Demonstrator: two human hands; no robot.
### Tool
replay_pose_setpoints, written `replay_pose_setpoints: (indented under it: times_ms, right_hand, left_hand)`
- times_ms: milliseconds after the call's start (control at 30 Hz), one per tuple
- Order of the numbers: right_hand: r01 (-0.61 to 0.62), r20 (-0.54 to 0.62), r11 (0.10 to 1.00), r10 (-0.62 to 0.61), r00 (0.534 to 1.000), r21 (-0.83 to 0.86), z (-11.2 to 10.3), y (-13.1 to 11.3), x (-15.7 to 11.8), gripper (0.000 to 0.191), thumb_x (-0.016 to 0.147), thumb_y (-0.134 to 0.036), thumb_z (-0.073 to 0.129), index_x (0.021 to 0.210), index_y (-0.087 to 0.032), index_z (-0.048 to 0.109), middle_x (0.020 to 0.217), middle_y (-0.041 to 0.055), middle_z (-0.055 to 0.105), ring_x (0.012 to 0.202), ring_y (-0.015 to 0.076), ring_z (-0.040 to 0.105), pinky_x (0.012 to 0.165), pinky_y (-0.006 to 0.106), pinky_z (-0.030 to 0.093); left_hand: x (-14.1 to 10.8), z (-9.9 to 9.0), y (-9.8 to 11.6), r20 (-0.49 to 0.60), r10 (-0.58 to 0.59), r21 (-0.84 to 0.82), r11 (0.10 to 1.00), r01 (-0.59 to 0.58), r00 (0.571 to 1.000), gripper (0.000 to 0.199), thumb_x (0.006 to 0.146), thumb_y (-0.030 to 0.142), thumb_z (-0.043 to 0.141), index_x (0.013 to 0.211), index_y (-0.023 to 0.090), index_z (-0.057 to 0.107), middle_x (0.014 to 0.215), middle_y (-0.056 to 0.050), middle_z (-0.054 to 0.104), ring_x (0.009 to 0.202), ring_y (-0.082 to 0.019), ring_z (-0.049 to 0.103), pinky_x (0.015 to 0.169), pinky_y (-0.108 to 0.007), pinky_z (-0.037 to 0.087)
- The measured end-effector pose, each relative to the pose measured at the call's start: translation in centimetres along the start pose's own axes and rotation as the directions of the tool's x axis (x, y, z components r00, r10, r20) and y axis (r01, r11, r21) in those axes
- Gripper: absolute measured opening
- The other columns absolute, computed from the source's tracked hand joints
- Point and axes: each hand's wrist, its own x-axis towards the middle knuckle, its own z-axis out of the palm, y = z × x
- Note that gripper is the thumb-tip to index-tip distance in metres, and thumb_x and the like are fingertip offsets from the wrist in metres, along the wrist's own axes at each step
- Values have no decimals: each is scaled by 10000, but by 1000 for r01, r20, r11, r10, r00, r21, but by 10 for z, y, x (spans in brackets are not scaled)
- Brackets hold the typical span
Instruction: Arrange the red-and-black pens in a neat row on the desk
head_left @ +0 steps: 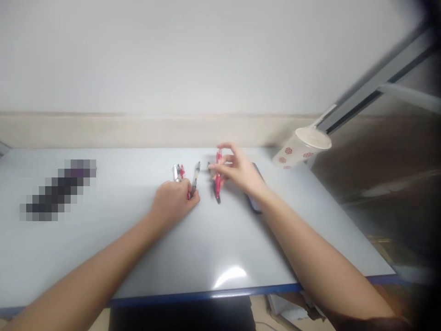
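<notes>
My right hand [236, 168] is closed in a pinch on a pinkish-red pen [218, 181], its dark tip pointing down toward the table. Just behind that pen, partly covered by my fingers, shows a darker slim thing, perhaps another pen. To the left, my left hand [175, 197] has its thumb and fingers closed on a clear pen with dark parts [196, 174], which leans up and away from me. Beyond the left knuckles a silver-white pen [175, 172] and a red pen [182, 171] stick out; the hand hides their near ends.
A phone [255, 202] lies under my right wrist. A white cup with red flower marks [287, 154] stands at the back right. Something dark and pixelated [58, 191] lies at the left. The pale table [165, 266] has a blue front edge and meets a wall behind.
</notes>
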Motion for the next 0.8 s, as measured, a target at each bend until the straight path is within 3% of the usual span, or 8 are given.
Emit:
replay_pose_setpoints:
  times_ms: [133, 233, 333, 567, 733, 800]
  right_hand:
    - [-3, 105, 999, 8, 994, -46, 10, 2, -7, 507, 812, -353, 806, 1206, -253, 504, 748, -69, 537, 578, 167, 696, 484, 264, 561]
    - [33, 124, 999, -29, 992, -31, 12, 7, -8, 601, 811, -359, 816, 1311, -286, 489, 759, -71, 528, 599, 166, 694, 480, 261, 553]
    - [33, 139, 999, -28, 990, -31, 12, 13, -5, 485, 851, -360, 779, 1249, -276, 515, 752, -69, 520, 559, 146, 666, 464, 253, 527]
    - [33, 108, 997, -26, 994, -64, 10, 11, -4, 461, 842, -359, 781, 1218, -264, 531, 736, -74, 532, 546, 140, 658, 498, 258, 533]
    - [99, -42, 994, -100, 994, -36, -4, 1, -1, 566, 782, -413, 829, 1244, -250, 544, 712, -69, 574, 607, 155, 670, 540, 257, 538]
    - [95, -66, 995, -96, 993, -13, -9, 1, 1, 549, 753, -451, 847, 1169, -233, 565, 665, -76, 551, 556, 145, 627, 542, 274, 542]
  left_hand:
    - [1, -1, 0, -6, -25, -59, 998, 25, 1000, 233, 928, 353, 549, 740, 218, 526, 657, -14, 631, 644, -206, 590, 627, -309, 315]
    - [1, -3, -2, 5, -50, -128, 990, 51, 999, 240, 921, 369, 532, 733, 222, 512, 656, -7, 638, 620, -195, 581, 618, -301, 318]
    - [0, -1, -4, -28, -61, -94, 994, 59, 998, 246, 905, 387, 531, 722, 226, 492, 632, -8, 615, 621, -205, 582, 608, -301, 305]
    - [0, 2, -6, -54, -44, -87, 995, 39, 998, 247, 908, 388, 515, 720, 227, 508, 639, -14, 628, 636, -210, 600, 604, -298, 319]
    - [-1, 2, -4, -61, -44, -85, 996, 39, 997, 217, 899, 361, 528, 733, 224, 557, 664, -13, 660, 650, -208, 610, 624, -299, 347]
    - [-1, 2, -4, -57, -45, -97, 995, 39, 997, 227, 904, 359, 530, 723, 224, 560, 656, -11, 657, 643, -205, 607, 619, -301, 346]
